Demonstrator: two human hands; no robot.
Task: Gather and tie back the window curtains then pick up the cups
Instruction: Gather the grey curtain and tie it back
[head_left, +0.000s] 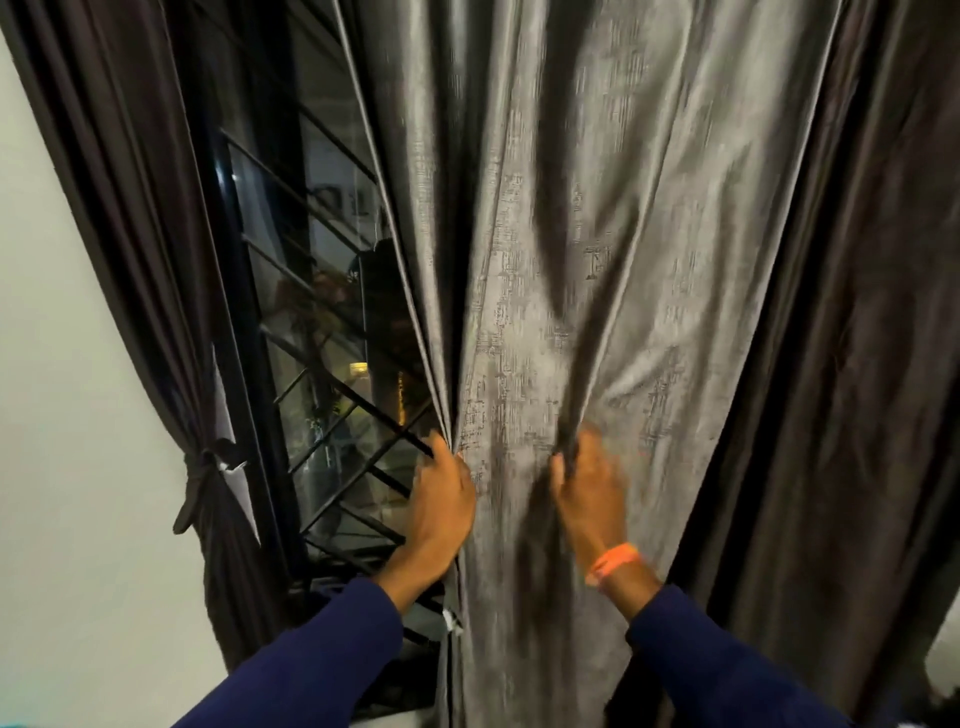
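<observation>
Grey curtain: fills centre of view, hangs in deep folds in front of the window; textured weave; both hands grip it low down.
Dark curtain, right: hangs beside the grey panel, loose.
Dark curtain, left: drawn to the wall, bound by a knotted tie-back.
Window: exposed between left curtain and grey panel; black diagonal grille; dark outside.
Left hand: fingers curled round the grey curtain's left edge, gripping it.
Right hand: blurred; fingers bunch a fold of the same panel.
Wristband: orange, on right wrist.
Cups: none seen.
</observation>
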